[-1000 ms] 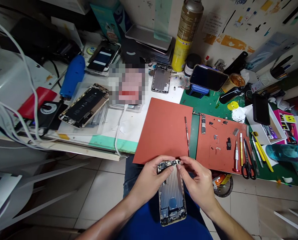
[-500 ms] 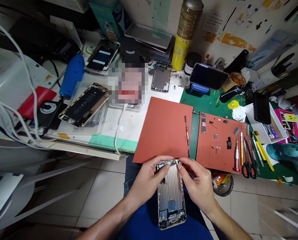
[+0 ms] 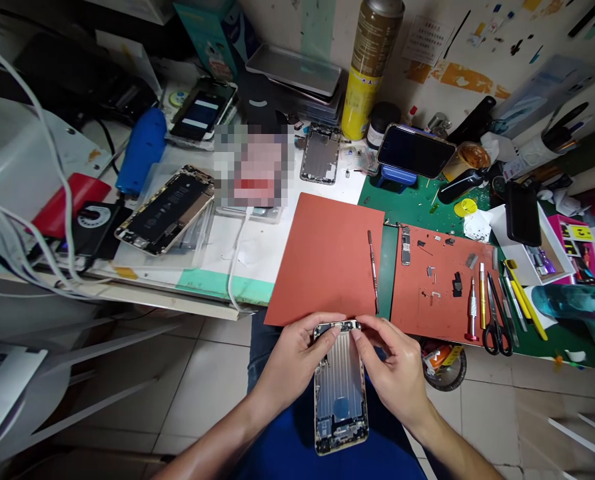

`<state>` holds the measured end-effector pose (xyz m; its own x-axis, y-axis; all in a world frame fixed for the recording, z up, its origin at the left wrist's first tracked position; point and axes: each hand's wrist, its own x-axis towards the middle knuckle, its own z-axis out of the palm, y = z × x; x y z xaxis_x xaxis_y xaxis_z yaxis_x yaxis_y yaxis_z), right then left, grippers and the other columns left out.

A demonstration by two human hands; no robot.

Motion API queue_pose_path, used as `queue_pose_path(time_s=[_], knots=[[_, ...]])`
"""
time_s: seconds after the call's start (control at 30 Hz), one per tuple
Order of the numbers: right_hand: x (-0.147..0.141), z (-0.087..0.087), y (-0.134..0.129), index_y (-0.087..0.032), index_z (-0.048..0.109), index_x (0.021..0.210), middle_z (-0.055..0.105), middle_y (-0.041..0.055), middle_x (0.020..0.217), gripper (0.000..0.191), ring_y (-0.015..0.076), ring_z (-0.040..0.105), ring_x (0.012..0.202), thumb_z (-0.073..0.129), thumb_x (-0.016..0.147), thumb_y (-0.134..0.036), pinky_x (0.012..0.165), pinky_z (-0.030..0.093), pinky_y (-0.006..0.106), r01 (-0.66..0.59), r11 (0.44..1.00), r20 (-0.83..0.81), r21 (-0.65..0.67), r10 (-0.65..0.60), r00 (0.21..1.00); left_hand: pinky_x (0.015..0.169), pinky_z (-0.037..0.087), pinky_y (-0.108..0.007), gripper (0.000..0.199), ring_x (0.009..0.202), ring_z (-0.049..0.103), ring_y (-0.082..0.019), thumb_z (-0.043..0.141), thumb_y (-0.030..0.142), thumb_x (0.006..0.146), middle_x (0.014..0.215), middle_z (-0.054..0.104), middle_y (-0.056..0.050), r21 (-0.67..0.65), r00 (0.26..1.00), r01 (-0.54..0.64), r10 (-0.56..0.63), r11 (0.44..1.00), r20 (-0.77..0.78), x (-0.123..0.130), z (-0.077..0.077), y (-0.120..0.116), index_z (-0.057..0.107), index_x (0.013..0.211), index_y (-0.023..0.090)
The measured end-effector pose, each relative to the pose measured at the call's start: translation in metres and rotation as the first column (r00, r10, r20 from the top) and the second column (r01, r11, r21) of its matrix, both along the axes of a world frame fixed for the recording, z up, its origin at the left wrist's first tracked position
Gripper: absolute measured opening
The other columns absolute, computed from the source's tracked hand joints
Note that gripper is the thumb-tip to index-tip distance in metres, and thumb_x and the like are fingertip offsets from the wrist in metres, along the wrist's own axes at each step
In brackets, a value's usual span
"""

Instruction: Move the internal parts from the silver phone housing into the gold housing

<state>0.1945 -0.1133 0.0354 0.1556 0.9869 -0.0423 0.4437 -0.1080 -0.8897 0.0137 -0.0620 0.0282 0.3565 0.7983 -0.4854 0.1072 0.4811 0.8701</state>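
An opened phone housing [image 3: 344, 383], silvery inside with a gold rim, is held above my lap. My left hand [image 3: 297, 357] grips its upper left corner, thumb laid over the top inside edge. At the upper right corner, my right hand [image 3: 394, 360] pinches the rim between thumb and fingers. Small dark parts line the housing's top and bottom ends. Whether a tiny part sits under my thumbs I cannot tell. Just beyond my hands lies a red-brown mat [image 3: 327, 257] with a thin metal pry tool [image 3: 373, 270] on its right side.
A second mat [image 3: 412, 310] carries a logic board [image 3: 406, 245], small parts, a screwdriver [image 3: 472, 310] and scissors [image 3: 497, 327]. Leftward lie another opened phone [image 3: 166, 210] and a white cable [image 3: 234, 260]. A spray can [image 3: 370, 67] and a propped phone [image 3: 416, 151] stand behind.
The lower end of the phone housing has swung slightly left and up. Both hands keep their hold on its top corners, with hardly any shift of the fingers.
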Motion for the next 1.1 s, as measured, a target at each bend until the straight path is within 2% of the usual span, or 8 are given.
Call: queue_pose_path(time_s=[0.17, 0.33, 0.83, 1.1], knots=[[-0.004, 0.003, 0.003, -0.021, 0.077, 0.114, 0.077, 0.0049, 0.096, 0.017, 0.0145, 0.071, 0.073, 0.065, 0.102, -0.025, 0.063, 0.059, 0.024, 0.017, 1.000, 0.060, 0.019, -0.018, 0.998, 0.100, 0.058, -0.038, 0.028, 0.111, 0.076, -0.026, 0.070, 0.044, 0.096, 0.119, 0.082, -0.006, 0.009, 1.000, 0.000, 0.000, 1.000, -0.016, 0.000, 0.001, -0.001, 0.080, 0.114, 0.024], [-0.008, 0.002, 0.005, -0.022, 0.078, 0.109, 0.077, 0.0036, 0.093, 0.015, 0.0142, 0.069, 0.071, 0.068, 0.100, -0.029, 0.056, 0.054, 0.022, 0.076, 0.997, 0.034, -0.030, -0.075, 0.997, 0.097, 0.060, -0.034, 0.027, 0.108, 0.077, -0.024, 0.070, 0.042, 0.096, 0.118, 0.083, -0.004, 0.056, 0.999, -0.008, 0.010, 0.998, -0.036, 0.001, 0.001, -0.002, 0.081, 0.114, 0.025], [-0.012, 0.000, 0.004, -0.025, 0.078, 0.107, 0.075, 0.0016, 0.094, 0.015, 0.0134, 0.068, 0.072, 0.068, 0.101, -0.035, 0.056, 0.051, 0.023, 0.123, 0.984, -0.010, -0.130, -0.125, 0.992, 0.096, 0.061, -0.032, 0.027, 0.107, 0.078, -0.023, 0.070, 0.043, 0.096, 0.117, 0.083, -0.004, 0.071, 0.998, -0.029, 0.033, 0.997, -0.051, 0.003, -0.002, -0.003, 0.082, 0.112, 0.026], [-0.012, 0.000, 0.004, -0.026, 0.078, 0.108, 0.076, 0.0017, 0.096, 0.016, 0.0138, 0.070, 0.074, 0.069, 0.101, -0.037, 0.057, 0.053, 0.023, 0.131, 0.982, -0.015, -0.136, -0.134, 0.991, 0.098, 0.060, -0.032, 0.026, 0.109, 0.077, -0.022, 0.069, 0.043, 0.097, 0.119, 0.083, -0.002, 0.069, 0.998, -0.014, 0.018, 0.998, -0.063, 0.004, -0.001, -0.002, 0.082, 0.114, 0.027]])
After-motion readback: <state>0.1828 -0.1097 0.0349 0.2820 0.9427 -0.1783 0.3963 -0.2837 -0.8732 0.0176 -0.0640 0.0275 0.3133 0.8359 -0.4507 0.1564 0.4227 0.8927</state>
